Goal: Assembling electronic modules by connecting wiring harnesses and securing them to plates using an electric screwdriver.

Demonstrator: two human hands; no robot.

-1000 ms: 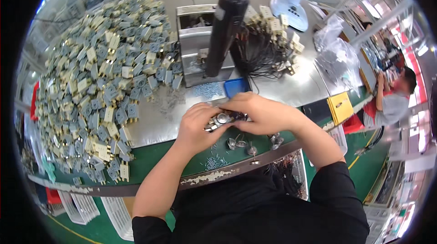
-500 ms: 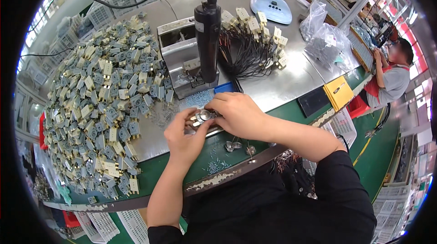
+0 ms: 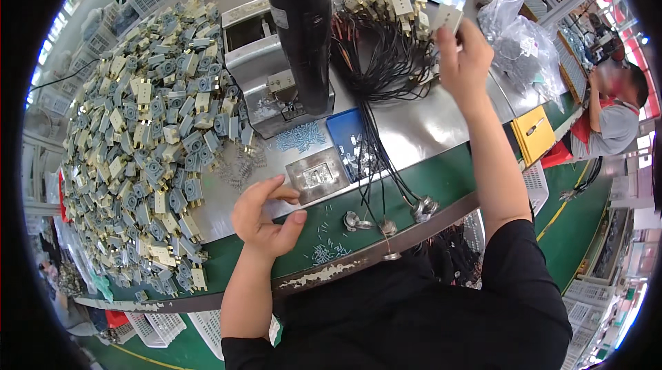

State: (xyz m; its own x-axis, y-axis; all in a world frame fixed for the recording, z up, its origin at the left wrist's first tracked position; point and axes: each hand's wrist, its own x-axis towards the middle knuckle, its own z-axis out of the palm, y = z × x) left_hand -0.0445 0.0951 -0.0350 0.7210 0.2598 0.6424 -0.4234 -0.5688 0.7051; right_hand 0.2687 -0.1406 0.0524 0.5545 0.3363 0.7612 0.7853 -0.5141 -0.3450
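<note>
Slack in the black wires (image 3: 376, 70) likely matters most, so the right hand (image 3: 470, 70), seemingly pinching a beige block (image 3: 449, 17) beside the clustered connectors (image 3: 402, 3), should avoid tugging them, while the left hand (image 3: 265, 224), half-curled and empty, hovers beside the metal plate (image 3: 336, 174).

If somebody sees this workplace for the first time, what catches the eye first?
Most likely the huge heap of grey and cream parts on the table at left. Next, the black cylinder at top centre and black cables right of it. Then the right hand, upper right, with a cream block at its fingertips.
</note>
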